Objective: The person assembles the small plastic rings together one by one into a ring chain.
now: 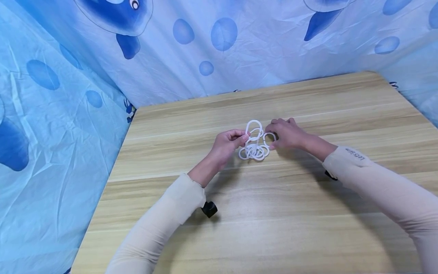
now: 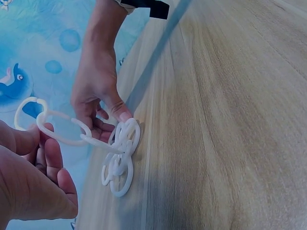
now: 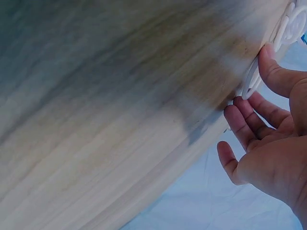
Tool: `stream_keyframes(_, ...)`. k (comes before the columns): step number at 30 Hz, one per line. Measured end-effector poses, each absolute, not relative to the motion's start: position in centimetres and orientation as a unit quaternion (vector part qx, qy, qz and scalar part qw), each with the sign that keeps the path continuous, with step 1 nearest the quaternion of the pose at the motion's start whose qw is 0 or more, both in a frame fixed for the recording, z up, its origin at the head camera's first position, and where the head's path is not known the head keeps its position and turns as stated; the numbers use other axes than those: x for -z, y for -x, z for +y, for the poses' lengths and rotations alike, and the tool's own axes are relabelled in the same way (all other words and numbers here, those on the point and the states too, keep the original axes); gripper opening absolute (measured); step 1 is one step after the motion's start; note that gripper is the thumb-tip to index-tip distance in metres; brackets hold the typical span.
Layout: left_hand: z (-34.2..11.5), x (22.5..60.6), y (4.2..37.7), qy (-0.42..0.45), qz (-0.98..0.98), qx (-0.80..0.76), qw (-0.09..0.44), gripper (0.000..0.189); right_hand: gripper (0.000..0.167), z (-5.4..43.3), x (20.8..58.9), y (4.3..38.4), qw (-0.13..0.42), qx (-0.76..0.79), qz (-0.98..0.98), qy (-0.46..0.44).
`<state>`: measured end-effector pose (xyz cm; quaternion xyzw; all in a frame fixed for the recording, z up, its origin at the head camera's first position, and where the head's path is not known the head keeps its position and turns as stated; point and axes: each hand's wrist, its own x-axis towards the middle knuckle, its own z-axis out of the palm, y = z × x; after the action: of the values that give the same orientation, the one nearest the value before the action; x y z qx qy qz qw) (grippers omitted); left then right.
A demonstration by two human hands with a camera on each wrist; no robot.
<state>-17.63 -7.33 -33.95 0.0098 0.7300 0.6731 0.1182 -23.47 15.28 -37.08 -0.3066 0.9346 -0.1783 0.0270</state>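
Note:
A chain of white plastic links point(image 1: 256, 153) lies in a small heap on the wooden table, one end of it raised. My left hand point(image 1: 226, 145) pinches a raised link point(image 1: 253, 121) between thumb and fingertips, left of the heap. In the left wrist view, linked loops point(image 2: 62, 141) run from those fingers down to the heap point(image 2: 129, 143). On the heap's right side, my right hand point(image 1: 288, 133) holds one end link point(image 1: 269, 133) low at the table, thumb on the near edge and fingers at the far edge. The right wrist view shows that link point(image 3: 248, 87) between thumb and fingertips.
The wooden table point(image 1: 273, 213) extends around both hands, its back edge against a blue curtain point(image 1: 154, 72) printed with sea animals and bubbles. A black wrist mount point(image 1: 209, 209) sits below the left sleeve, close over the table.

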Motion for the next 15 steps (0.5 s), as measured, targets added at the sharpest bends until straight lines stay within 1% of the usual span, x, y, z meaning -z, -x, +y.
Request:
stream_keyframes(11,-7.42,33.88,17.54,-0.012,0.729,-0.675,0.118,0.02,0.05,14.97,37.15,22.95,0.004,0.14,0.942,0.306)
stream_keyframes(15,-7.47,33.85,17.53,-0.012,0.729,-0.674,0.116,0.021,0.048,14.98,37.23,22.81,-0.015,0.125,0.938,0.322)
